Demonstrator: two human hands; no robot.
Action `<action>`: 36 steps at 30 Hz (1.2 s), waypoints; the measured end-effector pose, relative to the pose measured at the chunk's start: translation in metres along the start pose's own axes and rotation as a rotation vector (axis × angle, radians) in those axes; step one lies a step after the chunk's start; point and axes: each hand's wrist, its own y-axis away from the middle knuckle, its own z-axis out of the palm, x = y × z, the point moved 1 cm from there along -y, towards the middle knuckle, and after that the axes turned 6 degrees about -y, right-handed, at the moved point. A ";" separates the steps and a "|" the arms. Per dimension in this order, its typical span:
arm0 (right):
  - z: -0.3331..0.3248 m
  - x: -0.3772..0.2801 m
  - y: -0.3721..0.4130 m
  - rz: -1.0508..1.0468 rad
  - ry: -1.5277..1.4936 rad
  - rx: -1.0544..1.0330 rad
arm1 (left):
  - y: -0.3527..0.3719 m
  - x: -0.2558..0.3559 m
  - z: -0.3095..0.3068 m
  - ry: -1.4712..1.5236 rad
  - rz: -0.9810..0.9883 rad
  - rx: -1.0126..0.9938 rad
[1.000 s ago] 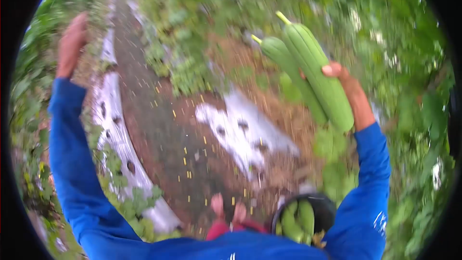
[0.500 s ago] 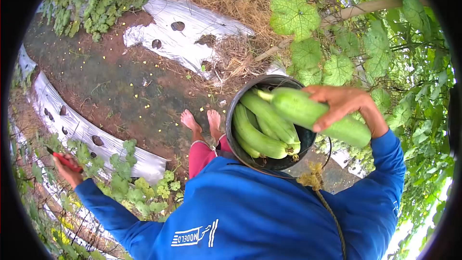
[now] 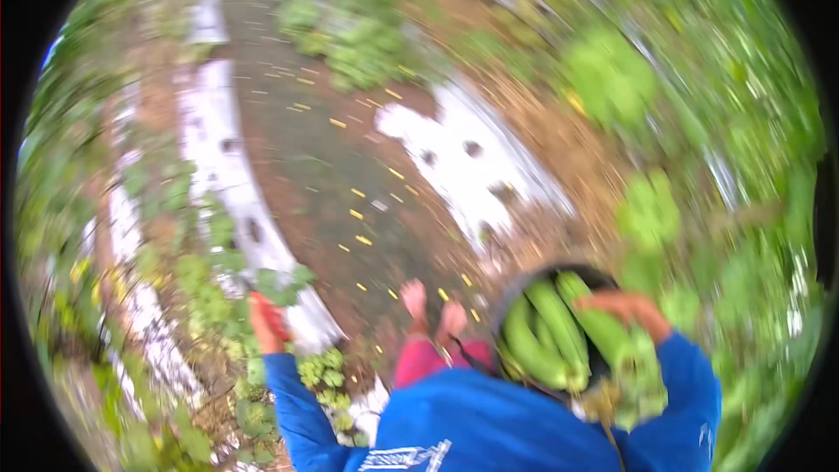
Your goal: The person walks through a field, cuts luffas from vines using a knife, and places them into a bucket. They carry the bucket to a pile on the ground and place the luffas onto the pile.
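The picture is blurred by head motion. My right hand [image 3: 622, 306] rests over the dark bucket [image 3: 516, 293] at my waist, on top of a long green gourd [image 3: 603, 328] at the bucket's right rim. Several more green gourds [image 3: 537, 336] lie inside the bucket. My left hand [image 3: 265, 323] is lowered at my left side among low leaves and grips a red-handled tool [image 3: 273, 313]. Both arms wear blue sleeves. My bare feet [image 3: 433, 304] stand on the dirt path.
A brown dirt path [image 3: 323, 175] runs ahead between strips of silver plastic mulch [image 3: 223, 166] with planting holes. Another mulch sheet [image 3: 472, 157] lies to the right. Leafy vines [image 3: 699, 122] crowd the right side and low plants [image 3: 201, 297] the left.
My right hand brought the gourds from high in the air down into the bucket. My left hand dropped from overhead to my side. The view swung back along the path.
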 end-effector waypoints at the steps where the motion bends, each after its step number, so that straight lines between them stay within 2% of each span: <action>1: -0.006 0.038 0.003 -0.078 0.076 -0.063 | 0.007 -0.011 -0.004 0.022 -0.002 0.029; 2: 0.000 -0.014 -0.015 0.055 0.165 0.182 | 0.021 -0.007 -0.001 0.007 -0.073 0.077; 3: -0.004 -0.073 -0.037 0.870 -0.263 0.294 | 0.025 -0.019 -0.010 0.085 -0.128 0.077; 4: -0.010 -0.104 -0.053 1.090 -0.374 0.403 | 0.024 -0.035 -0.014 0.155 -0.195 0.051; 6: -0.012 -0.129 -0.063 1.209 -0.441 0.521 | 0.026 -0.058 -0.020 0.202 -0.165 0.078; 14: -0.088 -0.124 -0.045 1.176 -0.165 0.384 | 0.018 -0.077 -0.008 0.206 -0.237 0.086; 15: -0.104 -0.123 -0.047 1.136 -0.103 0.360 | 0.020 -0.053 0.000 0.193 -0.241 0.083; 18: -0.161 -0.110 -0.066 0.888 0.175 0.249 | -0.026 -0.052 0.005 0.221 -0.261 0.070; 20: -0.183 -0.188 -0.172 1.219 0.232 0.447 | -0.065 -0.047 0.010 0.221 -0.275 0.065; 22: -0.216 -0.182 -0.223 0.931 0.249 0.477 | -0.111 -0.039 0.011 0.333 -0.232 0.015; 24: -0.247 -0.176 -0.284 0.705 0.429 0.456 | -0.159 -0.023 0.015 0.339 -0.226 0.018; 26: -0.258 -0.214 -0.346 0.600 0.219 0.523 | -0.190 0.016 0.018 0.291 -0.272 0.079; 29: -0.294 -0.172 -0.393 0.624 0.074 0.487 | -0.246 0.063 0.023 0.315 -0.235 -0.017; 32: -0.309 -0.191 -0.437 0.722 -0.052 0.456 | -0.295 0.110 0.029 0.282 -0.185 -0.054; 34: -0.329 -0.176 -0.456 0.720 -0.005 0.461 | -0.331 0.143 0.037 0.272 -0.071 -0.065; 36: -0.354 -0.155 -0.477 0.627 -0.027 0.386 | -0.366 0.178 0.043 0.267 -0.023 -0.105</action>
